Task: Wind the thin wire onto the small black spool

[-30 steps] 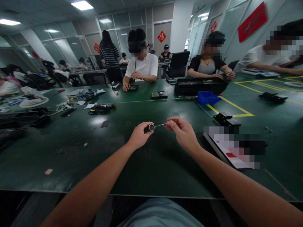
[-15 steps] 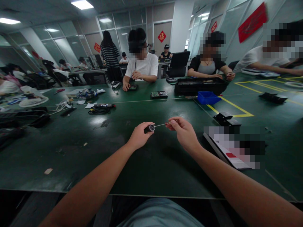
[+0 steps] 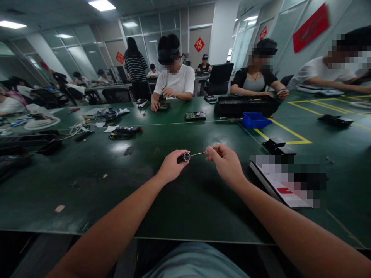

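Above the green table, my left hand (image 3: 173, 165) is closed around a small black cylinder (image 3: 186, 156) whose round, silver-rimmed end faces right and toward me. Its kind I cannot make out, and most of its body is hidden by my fingers. My right hand (image 3: 224, 157) grips a screwdriver (image 3: 204, 152) with a reddish handle. The thin metal shaft points left at the cylinder's round end. Whether the tip touches inside the rim is too small to tell.
A white box (image 3: 278, 184), partly blurred, lies right of my right forearm. Black brackets (image 3: 278, 146) and a blue bin (image 3: 255, 120) are beyond it. A bare hard drive (image 3: 195, 116) and a coiled black cable (image 3: 124, 133) lie ahead. Co-workers sit across the table (image 3: 185, 216).
My right hand has shifted slightly, and its fingers have moved on the screwdriver handle. The left hand and the cylinder stay almost in place.
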`<state>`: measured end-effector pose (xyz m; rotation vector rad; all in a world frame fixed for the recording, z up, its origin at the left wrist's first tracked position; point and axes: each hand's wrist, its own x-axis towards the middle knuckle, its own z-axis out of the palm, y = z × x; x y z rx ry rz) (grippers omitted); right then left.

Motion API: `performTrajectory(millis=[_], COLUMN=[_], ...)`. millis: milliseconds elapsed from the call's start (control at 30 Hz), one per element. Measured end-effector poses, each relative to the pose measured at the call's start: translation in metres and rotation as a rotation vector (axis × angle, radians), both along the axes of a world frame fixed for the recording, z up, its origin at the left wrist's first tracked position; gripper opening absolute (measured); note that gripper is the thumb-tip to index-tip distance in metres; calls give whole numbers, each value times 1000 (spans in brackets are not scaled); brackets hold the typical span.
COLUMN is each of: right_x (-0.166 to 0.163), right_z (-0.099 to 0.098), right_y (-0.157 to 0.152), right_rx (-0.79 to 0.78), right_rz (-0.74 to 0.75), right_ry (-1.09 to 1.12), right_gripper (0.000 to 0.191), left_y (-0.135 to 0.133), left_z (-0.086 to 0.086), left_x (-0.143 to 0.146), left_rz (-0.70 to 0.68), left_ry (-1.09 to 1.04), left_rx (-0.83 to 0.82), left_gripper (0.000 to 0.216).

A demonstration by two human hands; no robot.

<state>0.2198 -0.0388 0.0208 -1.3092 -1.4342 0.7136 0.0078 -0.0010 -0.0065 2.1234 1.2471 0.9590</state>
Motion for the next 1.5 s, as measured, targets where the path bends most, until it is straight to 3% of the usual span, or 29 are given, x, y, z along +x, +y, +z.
performTrajectory(millis=[133, 233, 467, 567, 700, 900, 1033, 1167, 1500], right_x=[0, -1, -2, -3, -3, -3, -3, -3, -8], right_z=[5, 4, -2, -1, 1, -2, -4, -7, -17], right_y=[-5, -6, -5, -6, -6, -5, -4, 0, 8], right_rx=[6, 36, 109, 107, 44, 60, 45, 52, -5], right_rz=[-71, -66, 39, 64, 47, 94, 99, 39, 56], right_ry=[-172, -209, -129, -127, -149, -112, -86, 72, 488], right_gripper=[49, 48, 16, 20, 42, 28, 32, 22, 37], left_y=[1, 2, 0, 0, 0, 1, 0, -1, 1], left_z=[-2, -2, 0, 1, 0, 0, 2, 3, 5], left_x=[-1, -2, -1, 0, 0, -2, -1, -1, -1], left_rz=[-15, -19, -30, -42, -41, -29, -34, -37, -49], left_ry=[-2, 6, 41, 43, 29, 16, 23, 22, -59], left_rx=[11, 5, 9, 2, 14, 14, 14, 11, 79], left_gripper=[38, 38, 39, 38, 38, 39, 38, 38, 41])
